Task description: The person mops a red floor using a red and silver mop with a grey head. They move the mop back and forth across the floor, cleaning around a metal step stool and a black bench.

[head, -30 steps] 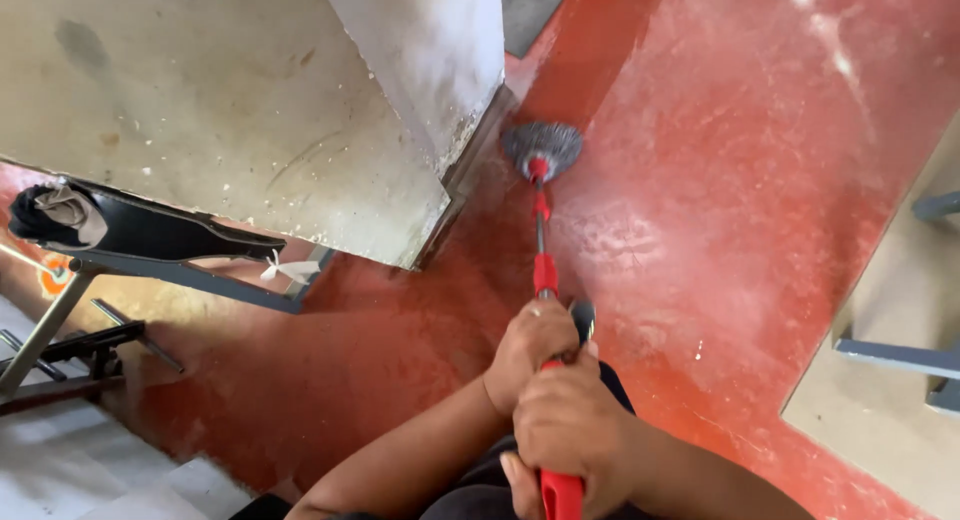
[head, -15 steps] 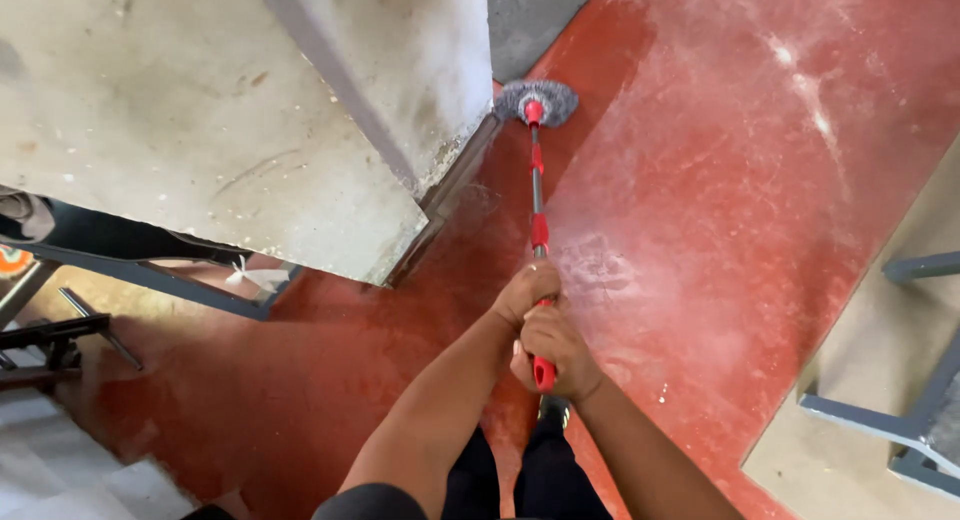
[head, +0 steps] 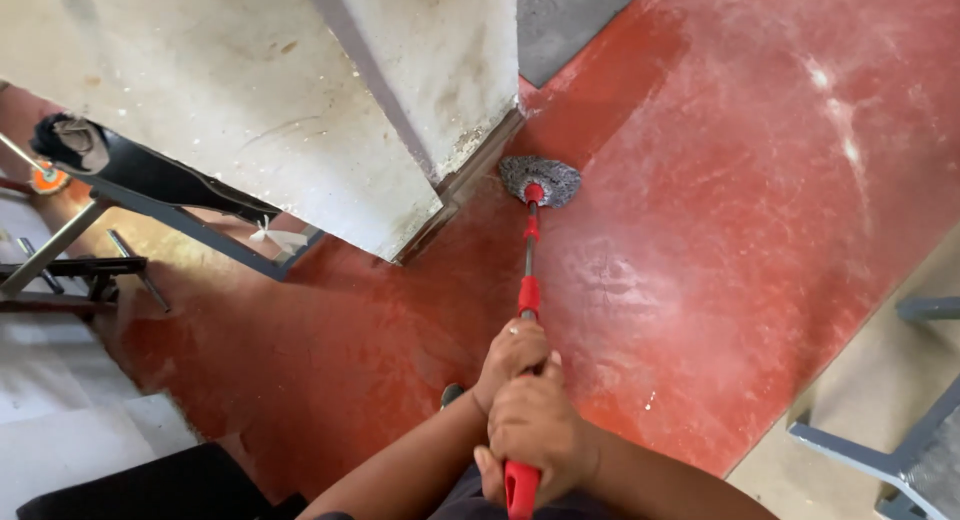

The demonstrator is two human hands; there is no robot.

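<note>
Mop (head: pixel 528 280): long and light, you can judge; the pole is stiff, the grey head (head: pixel 540 180) soft and probably wet, so it drags on the floor (head: pixel 750 230).
Where to hold: on the red grip, two hands stacked.
Left hand (head: pixel 512 355): fingers closed around the pole, higher up.
Right hand (head: pixel 540 430): fingers closed around the grip end.
Mop head: at 12 o'clock from your hands, touching the foot of the concrete pillar (head: pixel 440 70).

I note the mop head (head: pixel 540 179) is grey stringy cloth, matt, touching the base of the concrete pillar (head: pixel 300 110), which is rough, pale and stained. The mop handle (head: pixel 528 270) reads as bare metal with glossy red plastic sleeves. Around the pillar, the red floor (head: pixel 760 210) looks smooth, wet-sheened and streaked.
</note>
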